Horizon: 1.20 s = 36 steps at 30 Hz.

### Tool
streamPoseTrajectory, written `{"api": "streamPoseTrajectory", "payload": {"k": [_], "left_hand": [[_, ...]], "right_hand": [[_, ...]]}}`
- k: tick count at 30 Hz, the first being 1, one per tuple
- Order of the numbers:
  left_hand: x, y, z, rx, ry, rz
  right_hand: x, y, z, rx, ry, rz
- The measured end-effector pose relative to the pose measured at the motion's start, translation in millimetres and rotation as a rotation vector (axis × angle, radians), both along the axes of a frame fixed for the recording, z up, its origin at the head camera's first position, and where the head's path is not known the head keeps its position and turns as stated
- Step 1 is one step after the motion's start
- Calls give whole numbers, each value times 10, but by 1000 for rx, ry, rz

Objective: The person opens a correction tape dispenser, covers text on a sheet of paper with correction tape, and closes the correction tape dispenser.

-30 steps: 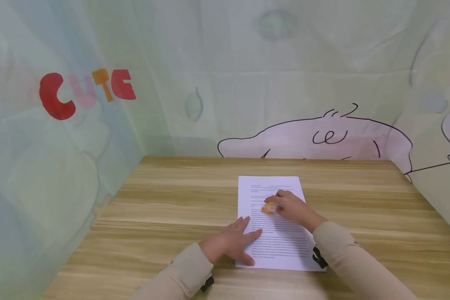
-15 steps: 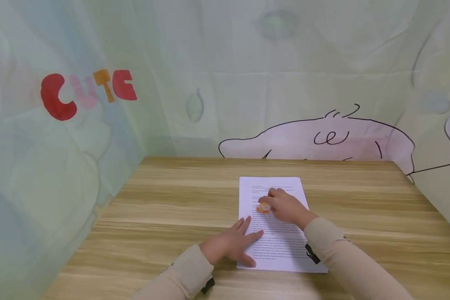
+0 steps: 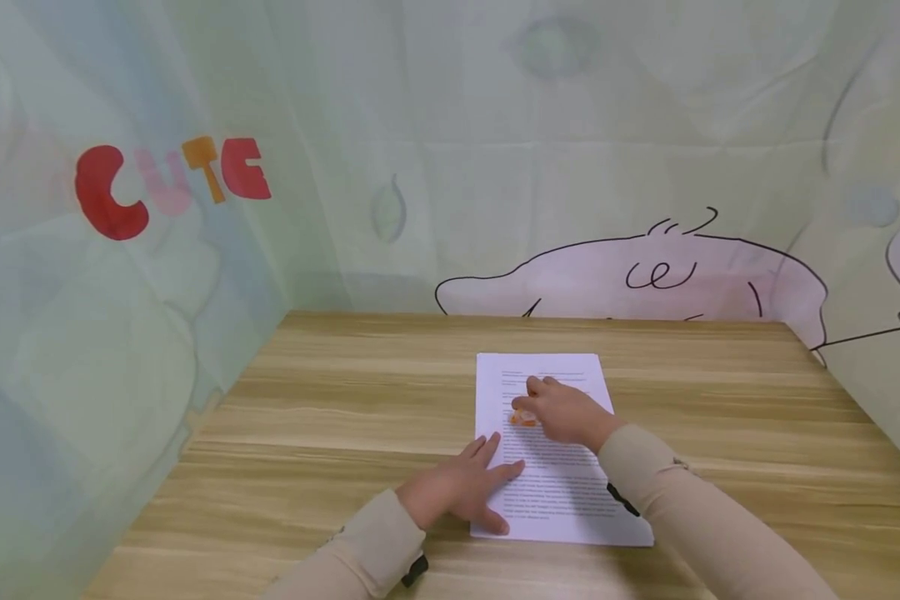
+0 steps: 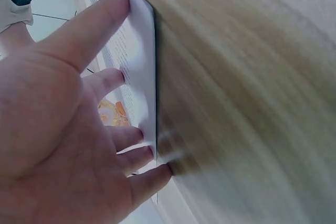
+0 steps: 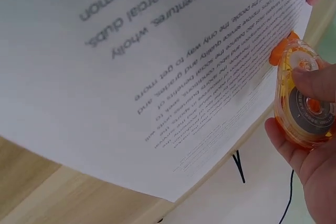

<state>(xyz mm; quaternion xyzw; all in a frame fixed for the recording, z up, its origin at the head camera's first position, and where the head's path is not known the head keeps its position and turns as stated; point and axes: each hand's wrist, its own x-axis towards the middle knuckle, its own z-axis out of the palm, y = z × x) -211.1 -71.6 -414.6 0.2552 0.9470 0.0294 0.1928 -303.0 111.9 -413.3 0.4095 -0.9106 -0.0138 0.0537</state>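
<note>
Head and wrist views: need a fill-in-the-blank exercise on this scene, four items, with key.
1. The tip of the tape dispenser in the right hand is coloured ____.
2. In the head view, the left hand lies over the ____ edge of the printed paper.
3. The wall letters spell ____.
4. The printed text is in the ____ language.

Missing words: orange; left; CUTE; English.

My right hand (image 3: 567,413) partly covers the orange tape dispenser (image 3: 523,420). In the head view, the page (image 3: 558,500) is too finely printed to read.
</note>
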Motion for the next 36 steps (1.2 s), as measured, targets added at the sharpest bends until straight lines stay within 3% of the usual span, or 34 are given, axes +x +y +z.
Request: {"api": "streamPoseTrajectory", "payload": {"k": [13,24,32,36], "left_hand": [[-27,13,-53,-16,14,1],[-57,39,-66,-21,-15,32],[-41,32,-35,-24,-18,42],[-33,23,-44,-22,-18,50]], "right_hand": [[-34,12,0,100,-16,-13],[-50,108,11,112,-42,-46],[-46,199,-5,79,2,-8],[-34,246,3,80,-19,-16]]}}
